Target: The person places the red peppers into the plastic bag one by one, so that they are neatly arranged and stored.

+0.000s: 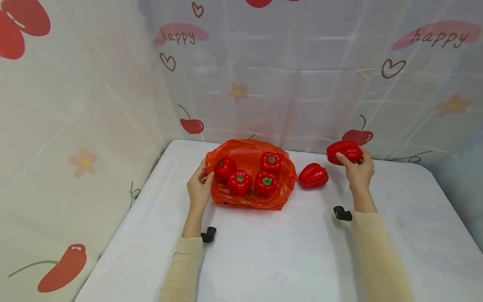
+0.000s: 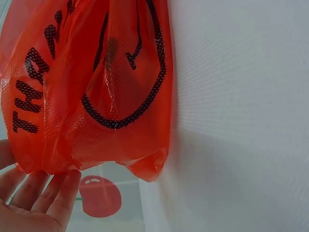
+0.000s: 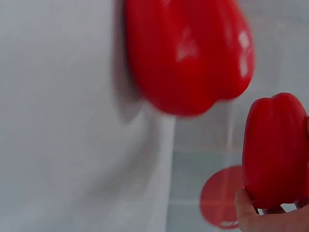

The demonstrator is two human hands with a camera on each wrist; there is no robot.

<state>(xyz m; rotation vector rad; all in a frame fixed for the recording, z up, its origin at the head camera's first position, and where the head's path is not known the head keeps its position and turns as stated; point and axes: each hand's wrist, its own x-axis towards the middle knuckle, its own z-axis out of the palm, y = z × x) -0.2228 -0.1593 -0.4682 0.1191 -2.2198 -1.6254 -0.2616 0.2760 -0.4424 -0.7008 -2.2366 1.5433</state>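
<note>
An open red plastic bag (image 1: 246,203) sits on the table with several red bell peppers (image 1: 240,183) inside, their green stem ends showing. My left hand (image 1: 199,186) holds the bag's left rim, thumb on the inner side and fingers on the outside. In the left wrist view, the fingertips meet the bag (image 2: 130,106) below its black print. My right hand (image 1: 360,170) grips a red bell pepper (image 1: 344,152) above the table's back right part. Another bell pepper (image 1: 313,175) lies on its side between the bag and that hand; it looms large in the right wrist view.
A white cloth covers the table (image 1: 271,256). Behind it hangs a printed curtain (image 1: 294,100) with cherries, flowers and hearts, and a similar sheet (image 1: 105,121) runs along the left side. Black wrist cameras (image 1: 342,213) stick out inward from both wrists.
</note>
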